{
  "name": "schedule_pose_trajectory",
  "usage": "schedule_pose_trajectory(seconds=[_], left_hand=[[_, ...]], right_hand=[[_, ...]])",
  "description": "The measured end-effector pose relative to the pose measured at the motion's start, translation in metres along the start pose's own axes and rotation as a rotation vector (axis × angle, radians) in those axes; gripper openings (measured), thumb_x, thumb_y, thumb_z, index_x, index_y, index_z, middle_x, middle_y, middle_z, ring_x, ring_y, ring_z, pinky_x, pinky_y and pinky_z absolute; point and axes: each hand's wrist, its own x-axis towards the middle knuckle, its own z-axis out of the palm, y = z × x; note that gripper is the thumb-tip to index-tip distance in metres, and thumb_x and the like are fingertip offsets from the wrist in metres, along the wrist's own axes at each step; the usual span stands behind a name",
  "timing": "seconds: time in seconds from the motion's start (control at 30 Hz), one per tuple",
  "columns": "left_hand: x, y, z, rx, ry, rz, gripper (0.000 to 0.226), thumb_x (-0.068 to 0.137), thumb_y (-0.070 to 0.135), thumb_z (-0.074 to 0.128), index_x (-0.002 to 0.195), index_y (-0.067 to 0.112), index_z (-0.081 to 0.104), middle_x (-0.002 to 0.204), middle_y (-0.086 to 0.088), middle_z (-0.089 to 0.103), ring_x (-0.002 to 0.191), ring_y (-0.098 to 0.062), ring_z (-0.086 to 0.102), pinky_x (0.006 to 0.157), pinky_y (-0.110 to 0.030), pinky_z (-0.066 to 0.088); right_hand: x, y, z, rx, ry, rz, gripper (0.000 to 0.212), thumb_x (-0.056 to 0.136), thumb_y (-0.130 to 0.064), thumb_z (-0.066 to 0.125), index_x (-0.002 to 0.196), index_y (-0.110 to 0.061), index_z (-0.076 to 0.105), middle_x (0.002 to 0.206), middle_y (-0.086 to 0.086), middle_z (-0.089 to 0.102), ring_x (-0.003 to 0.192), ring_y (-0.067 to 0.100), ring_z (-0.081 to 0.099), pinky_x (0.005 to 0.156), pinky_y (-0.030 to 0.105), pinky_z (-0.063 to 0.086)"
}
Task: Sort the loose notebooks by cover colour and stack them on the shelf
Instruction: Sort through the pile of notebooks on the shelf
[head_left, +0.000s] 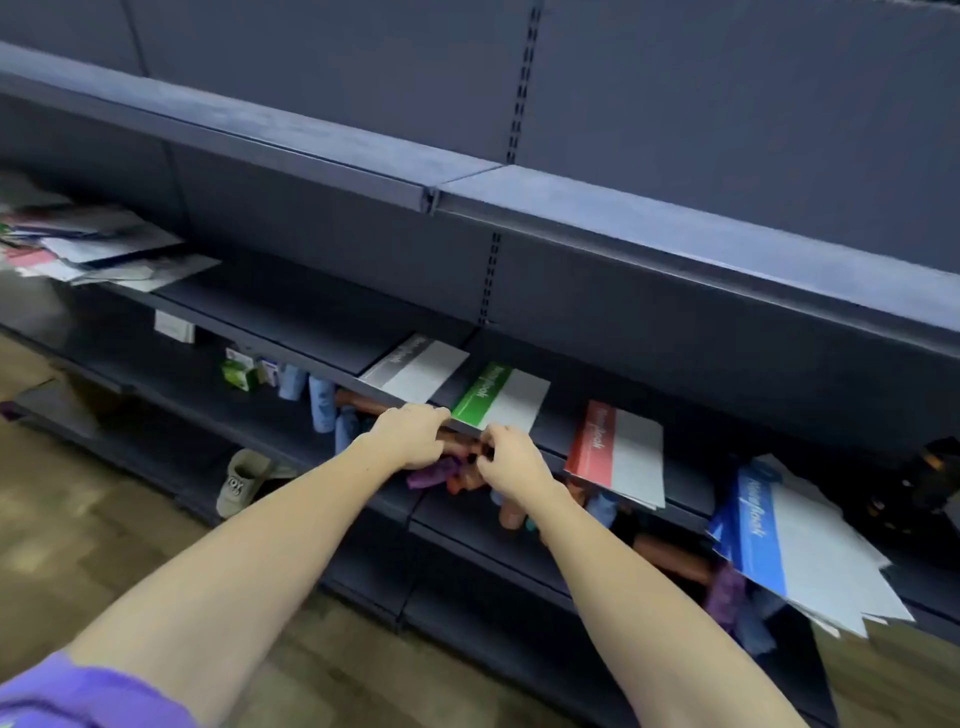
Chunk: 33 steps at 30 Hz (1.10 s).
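Observation:
Four notebook piles lie along the dark middle shelf (291, 306): a grey notebook (415, 366), a green notebook (501, 397), a red notebook (615, 449) and a blue notebook pile (779, 540) that hangs over the shelf edge. More loose notebooks (98, 244) sit in a messy heap at the far left. My left hand (410, 434) has its fingers curled at the green notebook's near left corner. My right hand (511, 457) grips the same near edge, with its fingertips hidden under the shelf lip.
The upper shelf (467, 176) juts out above. Bottles and tubes (322, 402) crowd the lower shelf, with small green boxes (241, 371) to the left. A grey shoe (241, 480) lies on the bottom shelf above a wooden floor (78, 525).

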Motion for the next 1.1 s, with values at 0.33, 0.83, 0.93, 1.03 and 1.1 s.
schedule_pose_trajectory(seconds=[0.33,0.83,0.93,1.03,1.1], left_hand=[[-0.060,-0.171,-0.009,0.067,-0.010,-0.178,0.032,0.093,0.029,0.049,0.124,0.018,0.051,0.126,-0.009,0.059,0.116,-0.033,0.053,0.084,-0.040,0.040],[-0.042,-0.379,-0.015,0.043,0.010,-0.394,0.045,0.097,0.036,0.047,0.139,0.023,0.047,0.133,-0.005,0.057,0.121,-0.029,0.051,0.094,-0.042,0.042],[-0.029,-0.435,-0.026,0.070,0.007,-0.411,0.047,0.096,0.038,0.049,0.141,0.023,0.046,0.133,-0.005,0.058,0.121,-0.029,0.051,0.094,-0.043,0.044],[-0.016,-0.490,-0.044,0.073,-0.019,-0.437,0.050,0.097,0.040,0.049,0.143,0.023,0.043,0.132,-0.006,0.058,0.121,-0.030,0.051,0.094,-0.043,0.044],[-0.006,-0.525,-0.056,0.090,-0.016,-0.455,0.051,0.097,0.041,0.049,0.144,0.023,0.042,0.132,-0.005,0.058,0.121,-0.029,0.050,0.095,-0.042,0.043]], right_hand=[[0.054,-0.154,0.082,0.044,-0.063,-0.135,0.045,0.088,-0.019,0.057,0.132,-0.010,0.051,0.129,0.014,0.053,0.121,0.033,0.050,0.101,0.042,0.042],[0.195,-0.310,0.165,0.008,-0.151,-0.327,0.051,0.093,-0.026,0.057,0.141,-0.012,0.044,0.138,0.011,0.046,0.126,0.031,0.046,0.103,0.043,0.041],[0.246,-0.352,0.182,0.036,-0.113,-0.385,0.045,0.092,-0.026,0.057,0.135,-0.013,0.048,0.132,0.010,0.049,0.122,0.031,0.047,0.102,0.042,0.041],[0.296,-0.396,0.190,0.091,-0.058,-0.403,0.044,0.092,-0.023,0.057,0.134,-0.012,0.048,0.131,0.011,0.049,0.121,0.031,0.047,0.101,0.043,0.041],[0.322,-0.424,0.196,0.115,-0.058,-0.404,0.045,0.094,-0.023,0.056,0.137,-0.013,0.047,0.135,0.010,0.048,0.124,0.030,0.046,0.101,0.041,0.041]])
